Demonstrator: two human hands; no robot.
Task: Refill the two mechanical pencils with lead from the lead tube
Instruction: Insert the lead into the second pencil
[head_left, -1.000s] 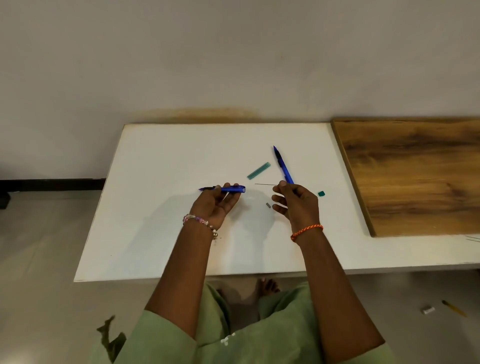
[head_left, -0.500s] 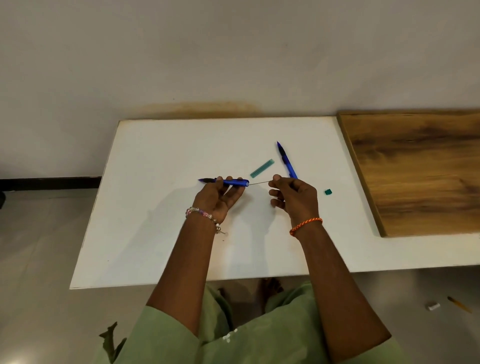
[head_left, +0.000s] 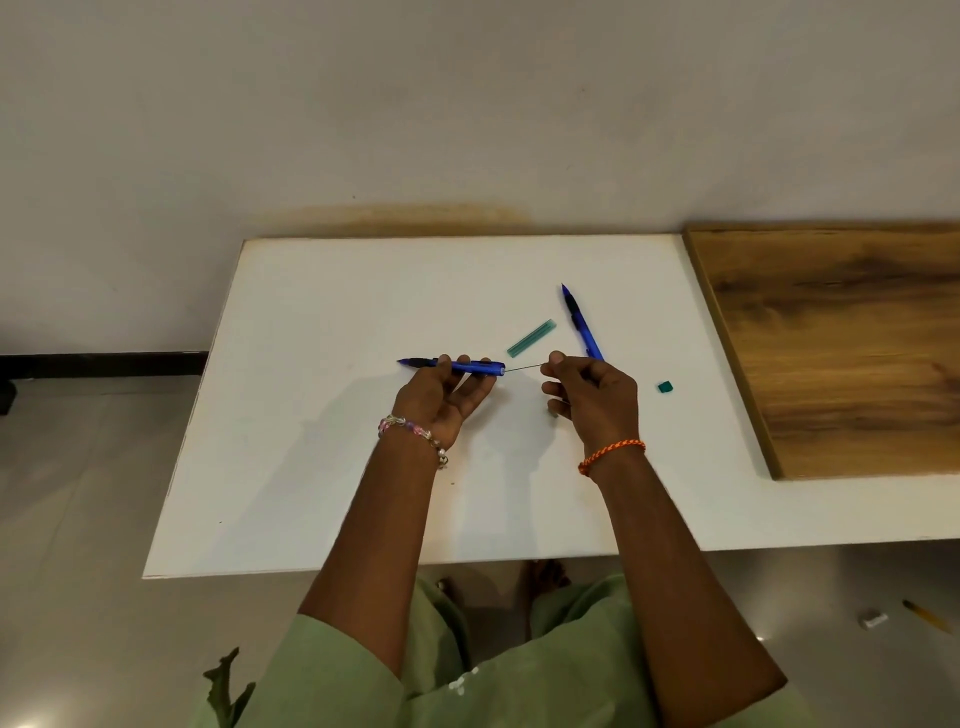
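the right hand pinches a thin lead between thumb and forefinger, its free end at the open back of the first pencil, which the left hand grips level in curled fingers, tip pointing away from the lead. held flat and steady like this, the barrel gives the lead a straight path in; whether the lead has entered yet is hard to tell at this size. just beyond the pinch lies the green lead tube, and behind the right hand the second pencil, both close for the next refill. a small green cap sits off to that hand's outer side. all rest on a white table against a pale wall, a wooden board further out.
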